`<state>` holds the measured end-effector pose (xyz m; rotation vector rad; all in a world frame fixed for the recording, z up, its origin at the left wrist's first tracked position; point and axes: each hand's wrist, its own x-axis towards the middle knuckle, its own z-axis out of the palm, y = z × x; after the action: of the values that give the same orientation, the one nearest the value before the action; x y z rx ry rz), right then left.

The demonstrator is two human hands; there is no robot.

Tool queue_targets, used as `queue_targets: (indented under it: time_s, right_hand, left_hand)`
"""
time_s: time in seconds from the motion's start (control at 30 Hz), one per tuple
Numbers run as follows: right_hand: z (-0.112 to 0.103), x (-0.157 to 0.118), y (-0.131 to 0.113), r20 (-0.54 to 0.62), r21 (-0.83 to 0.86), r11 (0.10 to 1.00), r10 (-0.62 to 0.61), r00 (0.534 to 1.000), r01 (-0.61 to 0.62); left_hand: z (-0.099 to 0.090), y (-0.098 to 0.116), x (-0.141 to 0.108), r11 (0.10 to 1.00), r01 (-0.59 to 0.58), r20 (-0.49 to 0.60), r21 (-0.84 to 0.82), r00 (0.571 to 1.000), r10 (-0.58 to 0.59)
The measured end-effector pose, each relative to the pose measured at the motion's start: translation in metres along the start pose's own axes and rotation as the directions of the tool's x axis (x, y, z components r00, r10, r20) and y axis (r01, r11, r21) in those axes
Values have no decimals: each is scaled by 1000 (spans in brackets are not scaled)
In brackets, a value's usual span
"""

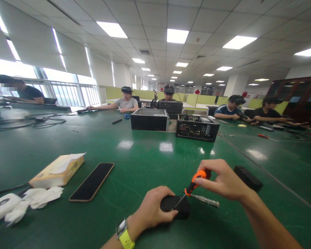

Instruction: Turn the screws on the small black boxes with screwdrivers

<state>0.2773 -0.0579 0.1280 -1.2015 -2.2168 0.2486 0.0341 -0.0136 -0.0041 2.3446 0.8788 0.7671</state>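
Observation:
A small black box-shaped device point(181, 204) lies on the green table, with my left hand point(155, 206) closed around its left side. My right hand point(220, 180) grips the handle of an orange and black screwdriver point(196, 182). The screwdriver slants down to the left, its tip at the top face of the device near my left thumb. Whether a screw sits under the tip is too small to tell. Just right of the device lies a silver screwdriver-like rod point(206, 200). Beyond my right hand is another black box-like piece point(247, 177).
A phone point(92, 182), a tissue pack point(58, 169) and crumpled tissues point(41, 197) lie to the left. Farther back stand a black computer case point(150, 119) and an opened one point(197, 128). Cables point(41, 120) spread at the far left. Several people sit around the table.

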Motion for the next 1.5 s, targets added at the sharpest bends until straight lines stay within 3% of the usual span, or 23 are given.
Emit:
queue_targets:
  time_s: [0.3, 0.47, 0.67, 0.87, 1.03, 1.2, 1.4, 1.5]
  right_hand:
    - [0, -1, -4, 20, 6, 1000, -25, 1000, 25]
    - [-2, -3, -12, 87, 97, 989, -121, 989, 112]
    - [5, -3, -9, -52, -147, 988, -47, 998, 39]
    - [-4, -4, -13, 111, 42, 998, -59, 992, 55]
    - [1, -4, -8, 3, -163, 987, -2, 1000, 2]
    - [-3, -6, -16, 103, -3, 999, -51, 993, 51]
    - [0, -6, -11, 13, -167, 986, -2, 1000, 5]
    - [-3, -5, -13, 77, -85, 996, -22, 997, 29]
  left_hand:
    - [-1, 1, 1, 1000, 2, 5, 0, 1000, -2]
    - [0, 2, 1, 1000, 12, 4, 13, 1000, -13]
    - [1, 1, 1, 999, 26, 7, 23, 1000, -26]
    - [0, 1, 1, 999, 27, 6, 30, 1000, -27]
    - [-1, 3, 1, 999, 27, 7, 27, 1000, -27]
    - [-1, 3, 1, 999, 29, 11, 26, 1000, -29]
    - [0, 1, 0, 1000, 22, 4, 21, 1000, -23]
    - [-1, 2, 0, 999, 28, 7, 24, 1000, -28]
